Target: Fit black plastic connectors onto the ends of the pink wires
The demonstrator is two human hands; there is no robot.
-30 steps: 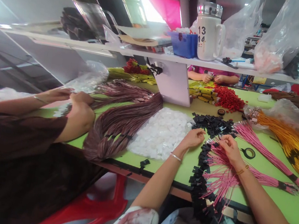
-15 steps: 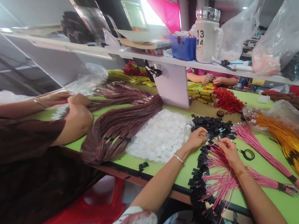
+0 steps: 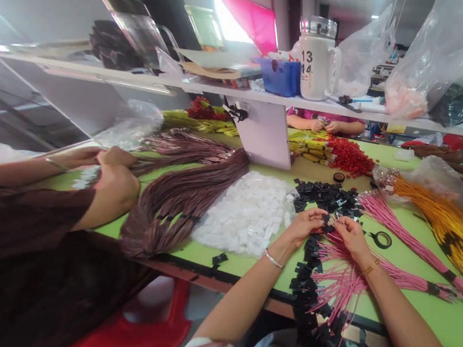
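**Black connector (image 3: 328, 224) and pink wires (image 3: 333, 285) brought together at the front edge**

At the left end of the green surface (image 3: 441, 317), a co-worker in a dark sleeve (image 3: 21, 216) has both hands close together beside a clear bag (image 3: 134, 126). Next come thick brown wires (image 3: 201, 195), their looped end reaching the front edge, then a bag of white pieces (image 3: 248, 211) lying flat.

Right of this bag, the person's left hand (image 3: 306, 225) has its fingers clamped on the black connector, just in from the front edge. A heap of black connectors (image 3: 329, 197) lies behind, toward the far edge; a row of black connectors (image 3: 305, 279) runs down over the front edge.

Almost touching the left, the right hand (image 3: 352, 237) pinches the silver ends of pink wires, fingers together. The other pink wires fan out below, some toward the front edge. Farther right lie a tape roll (image 3: 382, 240), a second pink bundle (image 3: 403, 229) and, toward the right edge, orange wires (image 3: 433, 202).
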